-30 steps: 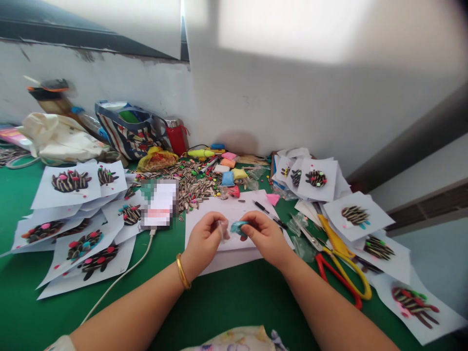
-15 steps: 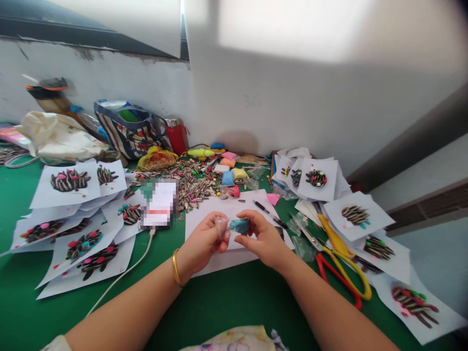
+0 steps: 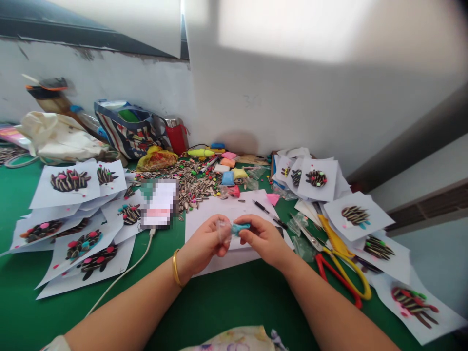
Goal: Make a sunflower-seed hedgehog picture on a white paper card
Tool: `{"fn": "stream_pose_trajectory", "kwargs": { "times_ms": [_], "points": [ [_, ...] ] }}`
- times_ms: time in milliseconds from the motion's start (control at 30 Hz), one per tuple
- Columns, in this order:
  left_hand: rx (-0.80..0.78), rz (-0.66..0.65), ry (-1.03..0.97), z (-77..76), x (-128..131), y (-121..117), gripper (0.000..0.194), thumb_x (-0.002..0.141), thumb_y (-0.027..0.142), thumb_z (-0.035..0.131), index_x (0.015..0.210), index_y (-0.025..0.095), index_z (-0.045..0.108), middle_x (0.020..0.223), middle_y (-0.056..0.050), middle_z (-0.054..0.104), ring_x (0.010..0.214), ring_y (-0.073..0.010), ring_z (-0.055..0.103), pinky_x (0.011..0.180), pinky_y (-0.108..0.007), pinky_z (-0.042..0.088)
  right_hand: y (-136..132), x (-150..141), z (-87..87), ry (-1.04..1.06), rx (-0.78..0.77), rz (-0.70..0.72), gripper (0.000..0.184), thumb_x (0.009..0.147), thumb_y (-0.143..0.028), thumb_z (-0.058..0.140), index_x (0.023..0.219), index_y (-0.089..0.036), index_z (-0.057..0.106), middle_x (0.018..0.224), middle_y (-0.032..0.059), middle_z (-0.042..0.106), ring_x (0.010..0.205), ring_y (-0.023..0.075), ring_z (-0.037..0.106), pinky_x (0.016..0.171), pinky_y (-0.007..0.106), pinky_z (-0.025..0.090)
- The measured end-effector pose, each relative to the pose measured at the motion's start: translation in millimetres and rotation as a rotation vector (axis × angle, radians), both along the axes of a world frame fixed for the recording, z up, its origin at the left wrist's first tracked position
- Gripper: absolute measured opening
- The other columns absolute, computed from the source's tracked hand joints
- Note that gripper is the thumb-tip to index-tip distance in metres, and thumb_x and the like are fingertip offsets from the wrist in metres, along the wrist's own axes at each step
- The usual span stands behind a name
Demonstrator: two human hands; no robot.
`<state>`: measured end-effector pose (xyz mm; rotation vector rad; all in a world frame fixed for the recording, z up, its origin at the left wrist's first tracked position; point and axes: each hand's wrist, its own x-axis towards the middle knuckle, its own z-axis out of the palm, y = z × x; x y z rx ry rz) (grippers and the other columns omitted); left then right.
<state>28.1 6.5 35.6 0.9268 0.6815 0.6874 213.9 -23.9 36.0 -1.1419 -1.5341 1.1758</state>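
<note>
at the near edge, patterned cloth (image 3: 234, 340) shows against the green bench (image 3: 226, 302). above the bench, the left hand (image 3: 206, 243), with a gold bangle (image 3: 177, 268) on its wrist, has its fingers closed on a clear wrapper (image 3: 224, 231). beside it, the right hand (image 3: 263, 239) pinches a blue lump (image 3: 240, 228) between thumb and fingers, at the wrapper's open side. white paper (image 3: 204, 209) lies beyond and under the hands, with a black pen (image 3: 261, 206) on it. to the right are scissors (image 3: 315, 239) with red and yellow handles; to the left, a phone (image 3: 159, 204) with a white cable (image 3: 127, 268). sheets with seed pictures (image 3: 89, 192) overlap at the left, and more picture sheets (image 3: 360, 214) lie at the right. farther back, loose seeds (image 3: 197, 187) spread beside small coloured packets (image 3: 227, 178). a striped bag (image 3: 127, 129) and a red bottle (image 3: 176, 136) stand near the wall (image 3: 234, 97).
</note>
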Motion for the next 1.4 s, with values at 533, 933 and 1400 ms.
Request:
{"fn": "stream_pose_trajectory", "kwargs": {
  "times_ms": [533,933,1400],
  "points": [
    [0.107,0.083,-0.009,-2.4,-0.9,3.7,0.026,0.081,0.037,0.070,0.091,0.019,0.054,0.056,0.006,0.049,0.049,-0.0067,0.040,0.050,-0.020,0.026,3.3,-1.1,1.0,0.303,-0.130,0.014,0.031,0.079,-0.044,0.071,0.099,-0.021,0.066,0.088,0.0019,0.068,0.077,0.0160,0.066,0.075,0.033,0.053],
    [0.115,0.099,0.004,-3.0,1.2,3.0,0.022,0.082,0.036,0.068,0.091,0.018,0.058,0.057,0.006,0.050,0.051,-0.0068,0.041,0.052,-0.021,0.029,3.9,-3.6,1.1,0.264,-0.141,-0.081,0.027,0.074,-0.040,0.076,0.090,-0.020,0.068,0.080,0.0006,0.068,0.071,0.0150,0.065,0.071,0.032,0.053],
    [-0.085,0.176,-0.137,0.2,-2.3,5.3,0.024,0.083,0.036,0.069,0.096,0.020,0.057,0.065,0.003,0.056,0.052,-0.0061,0.049,0.053,-0.018,0.036,6.5,-1.6,-2.3,0.316,-0.122,-0.130,0.043,0.068,-0.034,0.082,0.104,-0.025,0.061,0.084,-0.0010,0.066,0.078,0.0166,0.066,0.078,0.036,0.055]
  ]
}}
